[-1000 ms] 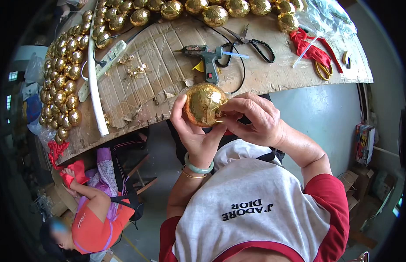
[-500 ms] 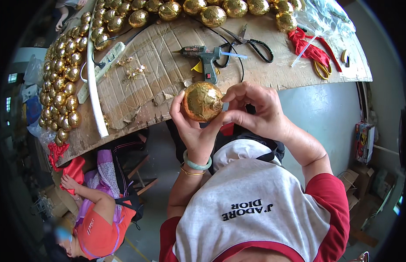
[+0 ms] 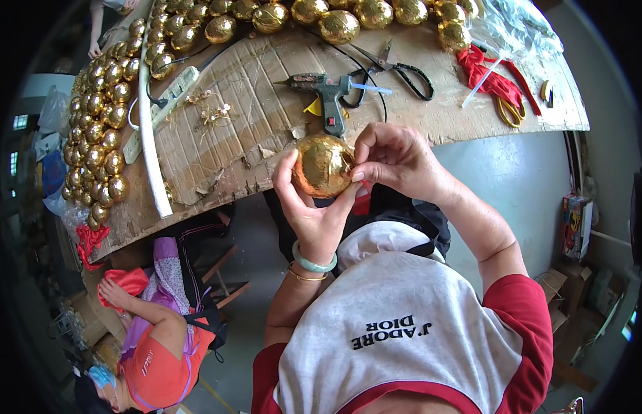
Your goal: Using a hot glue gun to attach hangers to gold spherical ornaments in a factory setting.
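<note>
A shiny gold foil-covered ball (image 3: 322, 165) is cradled in my left hand (image 3: 312, 217), with the thumb and fingers wrapped round its lower left side. My right hand (image 3: 402, 165) comes in from the right, its thumb and forefinger pinched together against the ball's right edge. Whether anything small sits in that pinch is hidden. Just beyond the ball, on the cardboard-topped table (image 3: 228, 148), lies a grey glue gun (image 3: 328, 93) with a pale stick in its back end. Black-handled scissors (image 3: 397, 67) rest beside it.
Many gold balls (image 3: 103, 141) line the table's far and left sides. A white tube (image 3: 150, 138) and a power strip (image 3: 172, 96) lie at left. Red cloth (image 3: 493, 81) and clear plastic (image 3: 517, 31) are at right. A co-worker (image 3: 159, 352) at lower left handles red cloth.
My right hand has moved slightly left, and its finger and thumb have closed at the ball's edge. The ball has shifted a little down. The co-worker's head and hand moved slightly.
</note>
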`<state>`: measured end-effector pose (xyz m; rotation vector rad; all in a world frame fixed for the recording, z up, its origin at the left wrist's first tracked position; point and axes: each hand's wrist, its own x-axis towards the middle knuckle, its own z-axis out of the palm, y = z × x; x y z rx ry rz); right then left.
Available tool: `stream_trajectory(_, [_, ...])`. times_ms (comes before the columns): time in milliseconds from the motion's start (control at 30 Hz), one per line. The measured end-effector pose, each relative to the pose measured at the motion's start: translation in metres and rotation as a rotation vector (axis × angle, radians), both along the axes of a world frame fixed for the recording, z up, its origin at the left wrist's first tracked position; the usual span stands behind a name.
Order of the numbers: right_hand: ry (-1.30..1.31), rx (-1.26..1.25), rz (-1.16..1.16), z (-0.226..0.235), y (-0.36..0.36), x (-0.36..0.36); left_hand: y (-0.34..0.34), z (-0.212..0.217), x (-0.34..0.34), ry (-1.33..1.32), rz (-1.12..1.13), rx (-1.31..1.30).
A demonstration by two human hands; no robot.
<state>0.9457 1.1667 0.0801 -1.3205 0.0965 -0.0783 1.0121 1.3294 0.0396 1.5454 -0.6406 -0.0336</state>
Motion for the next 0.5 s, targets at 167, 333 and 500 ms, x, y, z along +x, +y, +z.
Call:
stream_trajectory(167, [0.038,-0.101,-0.022,-0.013,-0.002,0.004,0.000,-0.010,0.003,0.024,0.063,0.118])
stream_trajectory(333, [-0.161,-0.756,-0.073,0.010,-0.005,0.007,0.013,-0.021,0.008,0.239,-0.100,-0.022])
stream_trajectory(500, [-0.396,-0.839,0.088,-0.017,0.015,0.019,0.032,-0.023,0.016,0.324,-0.284,-0.065])
